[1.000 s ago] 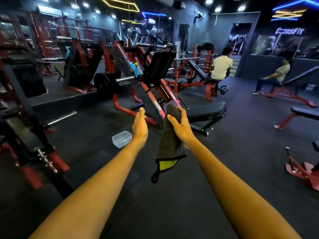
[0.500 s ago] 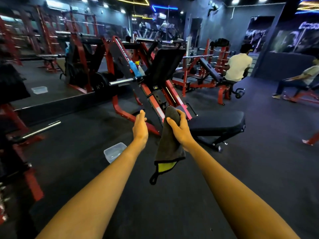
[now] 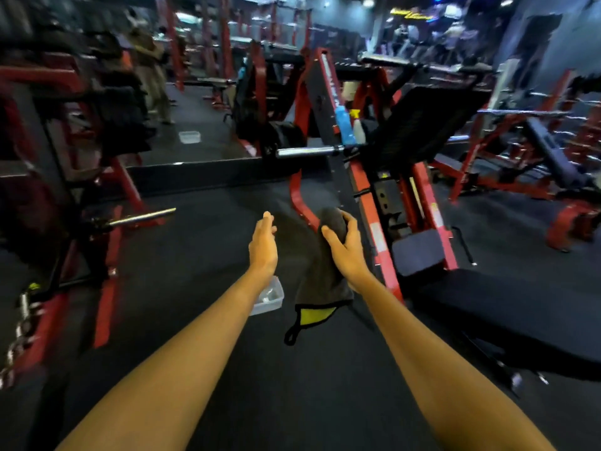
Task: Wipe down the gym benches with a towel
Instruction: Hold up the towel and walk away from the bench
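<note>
Gym interior, dark rubber floor [image 3: 195, 288], red-framed machines all round; the background is motion-blurred.

Both bare forearms reach forward from 6 o'clock toward frame centre.

Left hand [image 3: 263, 247]: fingers straight and close together, thumb alongside, palm turned inward. It holds nothing and touches nothing.

Right hand [image 3: 346, 247]: fingers and thumb curled round the top of the towel [image 3: 320, 281], gripping it in a bunch.

Towel: dark grey, hangs straight down from the right hand, between the two wrists and clear of the floor. The lower edge folds back to show a yellow face and a black hanging loop at its lowest point.

Bench [image 3: 507, 317]: flat black pad at 4 o'clock of the hands, near the right forearm. The towel is apart from it.

Container [image 3: 271, 299]: clear plastic, on the floor, partly hidden behind the left wrist.

Machine [image 3: 367, 203]: red inclined frame at 12 to 1 o'clock beyond the hands. A blue bottle [image 3: 344, 125] and a white spray bottle [image 3: 358, 130] stand on it, side by side.
</note>
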`<state>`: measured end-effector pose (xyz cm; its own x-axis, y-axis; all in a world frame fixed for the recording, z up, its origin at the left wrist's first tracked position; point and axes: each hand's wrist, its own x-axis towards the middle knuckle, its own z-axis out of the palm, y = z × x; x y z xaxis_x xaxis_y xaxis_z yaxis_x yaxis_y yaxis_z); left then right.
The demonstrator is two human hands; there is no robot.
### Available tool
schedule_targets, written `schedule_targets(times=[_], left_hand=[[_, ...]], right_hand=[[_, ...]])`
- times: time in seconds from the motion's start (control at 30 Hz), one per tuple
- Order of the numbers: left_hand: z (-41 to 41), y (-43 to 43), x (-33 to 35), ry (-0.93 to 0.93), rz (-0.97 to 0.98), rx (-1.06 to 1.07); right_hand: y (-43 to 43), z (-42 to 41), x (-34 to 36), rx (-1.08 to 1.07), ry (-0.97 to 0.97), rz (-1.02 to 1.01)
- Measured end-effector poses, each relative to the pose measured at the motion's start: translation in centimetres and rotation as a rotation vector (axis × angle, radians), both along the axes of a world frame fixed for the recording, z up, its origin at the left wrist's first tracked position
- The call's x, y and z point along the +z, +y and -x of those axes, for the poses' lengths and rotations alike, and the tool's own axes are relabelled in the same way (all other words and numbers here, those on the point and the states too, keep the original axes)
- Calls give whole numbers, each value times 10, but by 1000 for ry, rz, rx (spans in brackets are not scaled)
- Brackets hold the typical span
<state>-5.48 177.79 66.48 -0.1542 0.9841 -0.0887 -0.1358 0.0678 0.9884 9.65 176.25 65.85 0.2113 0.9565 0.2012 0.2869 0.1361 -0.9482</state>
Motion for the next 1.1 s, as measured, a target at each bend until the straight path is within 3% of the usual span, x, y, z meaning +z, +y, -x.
schedule_targets(times=[0.23, 0.63, 0.9, 1.1], left_hand=[[26, 123, -36, -32, 94, 230], [56, 362, -95, -56, 222, 330], [68, 458, -163, -77, 393, 393], [66, 531, -206, -119, 522, 461]], right_hand=[[151, 24, -32, 136, 56, 55], [382, 59, -91, 147, 33, 204], [493, 70, -146, 213, -69, 273], [580, 72, -200, 400, -290, 261]])
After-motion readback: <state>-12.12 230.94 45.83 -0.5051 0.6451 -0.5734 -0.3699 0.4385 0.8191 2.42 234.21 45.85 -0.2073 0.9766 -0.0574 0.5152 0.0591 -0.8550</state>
